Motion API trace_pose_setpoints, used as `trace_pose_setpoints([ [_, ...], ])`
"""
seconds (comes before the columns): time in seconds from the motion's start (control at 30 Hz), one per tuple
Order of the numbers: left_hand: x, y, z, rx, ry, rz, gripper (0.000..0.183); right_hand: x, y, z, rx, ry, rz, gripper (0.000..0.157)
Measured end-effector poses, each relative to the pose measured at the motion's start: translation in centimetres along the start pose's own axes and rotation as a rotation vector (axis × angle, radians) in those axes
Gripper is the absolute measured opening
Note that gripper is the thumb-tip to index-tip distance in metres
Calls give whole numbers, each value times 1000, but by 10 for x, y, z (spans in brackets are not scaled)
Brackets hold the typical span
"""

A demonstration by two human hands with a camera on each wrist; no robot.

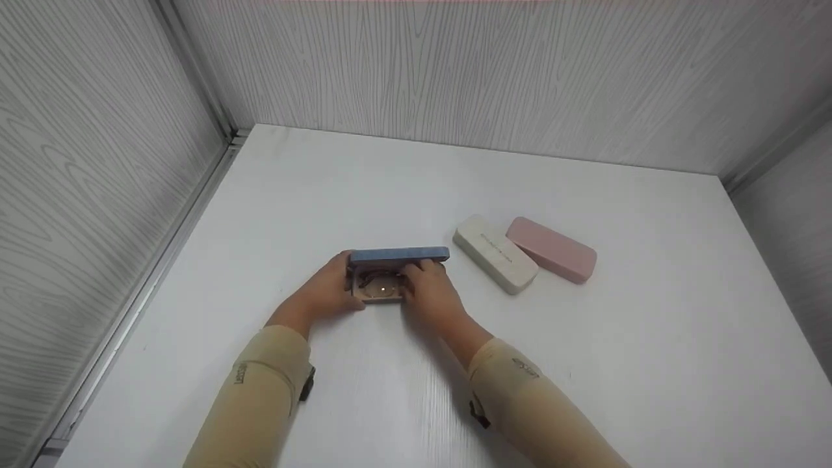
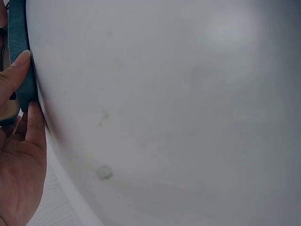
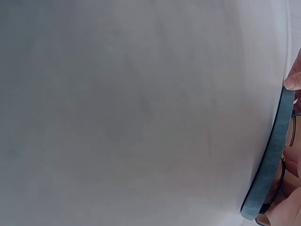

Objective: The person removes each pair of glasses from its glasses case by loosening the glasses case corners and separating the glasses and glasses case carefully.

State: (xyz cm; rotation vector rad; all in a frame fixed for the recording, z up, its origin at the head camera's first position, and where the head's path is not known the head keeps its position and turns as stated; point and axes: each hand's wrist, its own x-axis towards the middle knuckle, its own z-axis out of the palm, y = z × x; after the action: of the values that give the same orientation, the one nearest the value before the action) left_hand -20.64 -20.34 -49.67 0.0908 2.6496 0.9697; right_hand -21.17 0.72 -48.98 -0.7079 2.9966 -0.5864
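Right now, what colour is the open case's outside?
The case is blue outside, best seen in the head view; wrist views look greener.

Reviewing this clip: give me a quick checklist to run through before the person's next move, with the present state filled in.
1. Blue case open: ok, its lid is raised.
2. Left hand holding the case: ok, it grips the case's left end.
3. Glasses clear of the case: not ok, they are inside it.
4. Right hand gripping the glasses: cannot tell; its fingers reach in at the case's right side, close to the dark frame, but a firm hold does not show.
5. White case and pink case out of the way: ok, both lie to the right of the blue case, apart from the hands.
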Motion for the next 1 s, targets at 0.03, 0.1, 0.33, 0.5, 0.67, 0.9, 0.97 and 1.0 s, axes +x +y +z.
trace_pose_setpoints([
  [0.03, 0, 0, 0, 0, 2, -1, 103, 0, -1, 0, 1, 4, -1, 18],
  [0.1, 0, 1, 0, 4, 6, 0, 103, 1, -1, -1, -1, 15, 0, 16],
  [0.33, 0, 0, 0, 0, 5, 36, 100, 3, -6, -4, -44, 63, 20, 11],
  [0.5, 1, -1, 1, 6, 4, 28, 100, 3, -10, -5, -109, 106, 14, 9],
  [0.67, 1, -2, 1, 4, 7, 67, 99, 3, -10, -5, -173, 148, -31, 10],
  [0.9, 1, -1, 1, -5, 16, 76, 99, 4, -7, -7, -210, 201, -77, 17],
  [0.97, 1, 0, 1, -6, 14, 68, 100, 4, -7, -9, -216, 194, -80, 17],
  [1.0, 1, 0, 1, -10, 14, 67, 100, 4, -7, -10, -217, 188, -81, 16],
])
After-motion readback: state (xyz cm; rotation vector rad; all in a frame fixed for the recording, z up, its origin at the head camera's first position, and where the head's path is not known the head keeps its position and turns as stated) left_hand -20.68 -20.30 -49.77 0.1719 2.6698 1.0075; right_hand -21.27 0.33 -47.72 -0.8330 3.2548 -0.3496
